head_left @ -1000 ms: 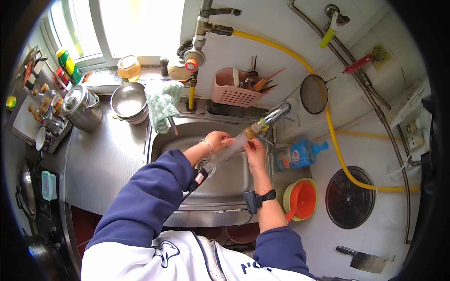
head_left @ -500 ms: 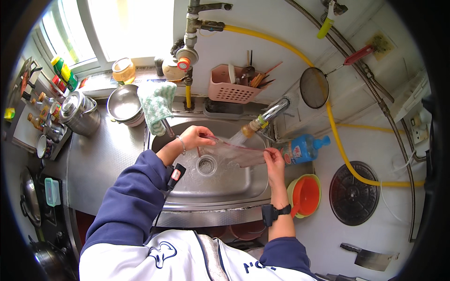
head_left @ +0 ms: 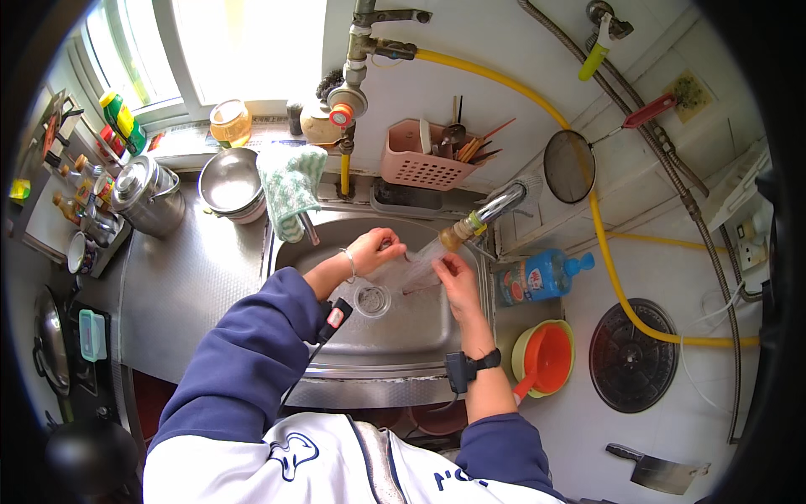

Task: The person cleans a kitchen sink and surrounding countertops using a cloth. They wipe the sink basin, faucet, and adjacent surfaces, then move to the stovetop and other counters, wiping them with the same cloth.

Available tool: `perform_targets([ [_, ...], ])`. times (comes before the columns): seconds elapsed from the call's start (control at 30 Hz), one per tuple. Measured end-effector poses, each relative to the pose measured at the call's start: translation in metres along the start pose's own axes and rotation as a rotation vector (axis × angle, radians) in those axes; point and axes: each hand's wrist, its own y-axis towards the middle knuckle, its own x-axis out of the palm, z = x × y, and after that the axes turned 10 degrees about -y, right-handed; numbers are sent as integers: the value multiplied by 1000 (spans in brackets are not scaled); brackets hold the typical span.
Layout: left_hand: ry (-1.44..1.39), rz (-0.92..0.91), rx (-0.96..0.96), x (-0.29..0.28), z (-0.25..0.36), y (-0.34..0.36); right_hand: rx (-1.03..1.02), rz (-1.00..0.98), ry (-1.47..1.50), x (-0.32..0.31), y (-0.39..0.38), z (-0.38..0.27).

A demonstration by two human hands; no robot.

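Over the stainless steel sink (head_left: 420, 332), my hands hold a thin, see-through plastic bag (head_left: 405, 275) with a dark reddish edge. Water runs onto it from the faucet (head_left: 487, 215), and the spray blurs its outline. My left hand (head_left: 375, 252) pinches the left edge, with thumb and fingers closed. Just right of the stream, my right hand (head_left: 457, 284) pinches the other side between thumb and fingertips. Below the bag lies the drain (head_left: 371, 299). A green and white cloth (head_left: 290, 185) hangs beyond my left hand.
A blue bottle (head_left: 546, 275) stands right of the sink, near a green basin (head_left: 567, 349) holding an orange dipper (head_left: 550, 359). Metal bowls (head_left: 230, 181) and a lidded pot (head_left: 149, 197) sit at left. A pink utensil basket (head_left: 424, 160) is behind. A cleaver (head_left: 663, 472) lies at lower right.
My hands have come closer together, my right hand moving left and up toward the stream. The bag, stretched out before, now hangs bunched and slack under the water.
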Motion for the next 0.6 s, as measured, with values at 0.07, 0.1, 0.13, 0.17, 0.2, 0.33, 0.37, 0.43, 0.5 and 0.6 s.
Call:
perform_targets([
  [0.07, -300, 63, 21, 11, 2, 5, -3, -25, 5, 9, 4, -1],
  [0.1, -446, 87, 49, 18, 4, 8, 37, -29, 12, 12, 6, -2],
  [0.13, -542, 57, -27, 23, 5, 11, 1, -44, 37, 13, 8, -4],
  [0.17, -379, 64, 9, 29, 7, 13, -2, -51, 64, 14, 9, -5],
  [0.2, -238, 69, 79, 35, 8, 14, -4, -74, 98, 14, 10, -7],
  [0.33, 86, -93, 37, 49, 11, 25, 23, -107, 181, 4, 9, -1],
  [0.37, 203, -142, -4, 51, 10, 29, 35, -83, 236, -2, 9, 5],
  [0.43, 208, -114, -51, 57, 5, 32, 99, 53, 382, -17, 11, 24],
  [0.5, 306, 5, 14, 61, -2, 32, 137, 214, 584, -43, 18, 47],
  [0.6, 385, 23, -65, 64, -12, 30, 102, 275, 772, -90, 42, 79],
])
